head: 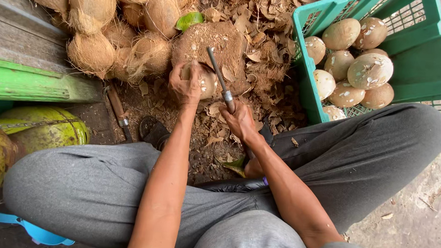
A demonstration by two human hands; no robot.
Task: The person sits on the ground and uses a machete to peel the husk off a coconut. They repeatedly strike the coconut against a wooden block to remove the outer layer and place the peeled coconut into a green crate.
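Basically, only the head view was on hand, looking down over the person's lap & grey trousers (96,183). The left hand (185,86) was closed over the top of a part-peeled coconut (205,82), fingers wrapped round it, pinning it against a wooden chopping block (211,48), prob. so it wouldn't roll under the blade. The right hand (239,120) was shut tight round the handle of a long knife (217,70), w/ the blade slanting up & left so its tip sat just above the coconut, right beside the left thumb; that angle looked suited to shaving shell off the side facing the person. So the coconut lay under the left hand & just ahead of the right, between the knees. Husk scraps (262,47) lay all round the block. A green crate (418,62) stood at the right, near the right knee, holding pale peeled coconuts (369,70), likely kept w/in easy reach. Fibrous unpeeled coconuts (93,51) were piled upper left, well apart from the crate. A second knife (118,108) lay on the ground by the left knee, untouched.
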